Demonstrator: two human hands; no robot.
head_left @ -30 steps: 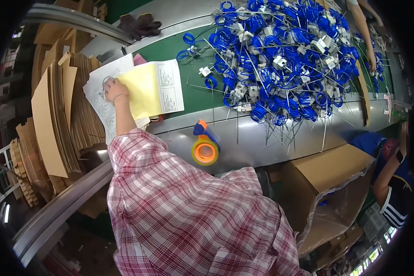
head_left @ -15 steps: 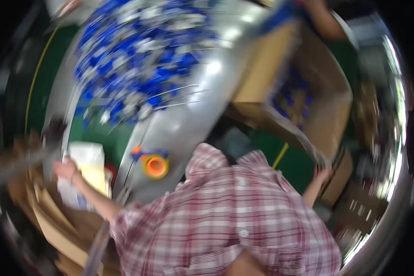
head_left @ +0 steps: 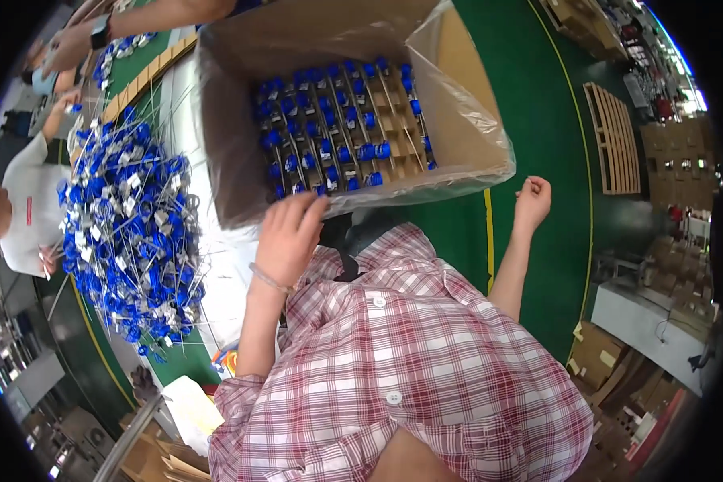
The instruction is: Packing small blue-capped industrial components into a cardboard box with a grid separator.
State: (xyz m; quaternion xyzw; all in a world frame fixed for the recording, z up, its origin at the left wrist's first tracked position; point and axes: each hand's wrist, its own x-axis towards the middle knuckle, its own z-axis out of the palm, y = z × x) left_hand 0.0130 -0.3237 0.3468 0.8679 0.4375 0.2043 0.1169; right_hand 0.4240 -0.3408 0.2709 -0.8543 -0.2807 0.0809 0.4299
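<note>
A large cardboard box point(head_left: 472, 60) with a clear plastic liner point(head_left: 480, 120) stands just ahead of me. Rows of blue coiled parts with thin pale stems point(head_left: 329, 120) lie inside it on cardboard. My left hand point(head_left: 287, 237) is at the box's near edge, fingers bent over the rim and lined edge. The fingertips are partly hidden, so whether they pinch the liner or only the rim is unclear. My right hand point(head_left: 533, 201) hangs in the air to the right of the box, apart from it, its fingers curled in with nothing visible in them.
On the left, a big heap of blue and white parts point(head_left: 132, 233) covers the pale table point(head_left: 221, 297). A co-worker in a white shirt point(head_left: 36, 209) is beyond it; another person's arm point(head_left: 169, 14) reaches in above. A wooden pallet point(head_left: 612, 136) and stacked cartons point(head_left: 683, 161) stand right.
My view has swung to the right, bringing the box to the centre. My right hand has come off the box's near corner; my left hand has moved from beside the papers to the rim.
</note>
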